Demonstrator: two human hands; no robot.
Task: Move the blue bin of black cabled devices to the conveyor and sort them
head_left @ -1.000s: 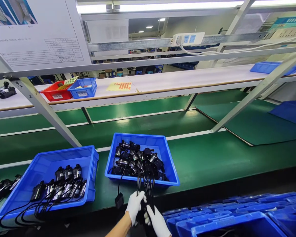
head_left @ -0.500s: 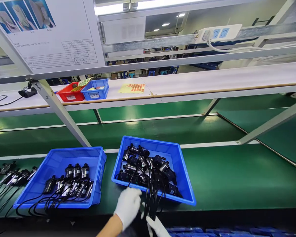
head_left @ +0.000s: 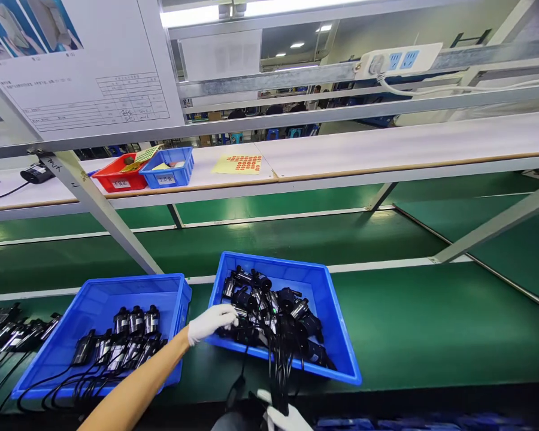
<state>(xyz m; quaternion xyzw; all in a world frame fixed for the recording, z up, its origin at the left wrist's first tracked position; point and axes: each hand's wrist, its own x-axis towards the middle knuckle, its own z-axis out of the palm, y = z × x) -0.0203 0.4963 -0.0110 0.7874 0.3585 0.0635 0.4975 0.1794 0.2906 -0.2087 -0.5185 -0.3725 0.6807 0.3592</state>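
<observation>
My left hand (head_left: pixel 212 322), in a white glove, reaches over the near left side of the right blue bin (head_left: pixel 341 335). Its fingers are curled together beside the black motor-like units (head_left: pixel 263 302) heaped there; what they grip, if anything, is hidden. Several black cables (head_left: pixel 279 371) run from the heap over the bin's front rim and down. Below that rim, my gloved right hand (head_left: pixel 287 416) is closed around the cable bundle. A dark cable end (head_left: pixel 237 386) hangs blurred left of the bundle.
A left blue bin (head_left: pixel 90 287) holds several similar units in rows, their cables over its front edge. More units (head_left: pixel 22 332) lie on the green bench at far left. Red (head_left: pixel 121 179) and blue (head_left: pixel 168 173) trays stand on the shelf. A slanted post (head_left: pixel 103 209) rises behind the bins.
My left hand has moved up and left, from in front of the right bin to over its near left edge. My right hand stays low at the cable bundle. The view has shifted slightly.
</observation>
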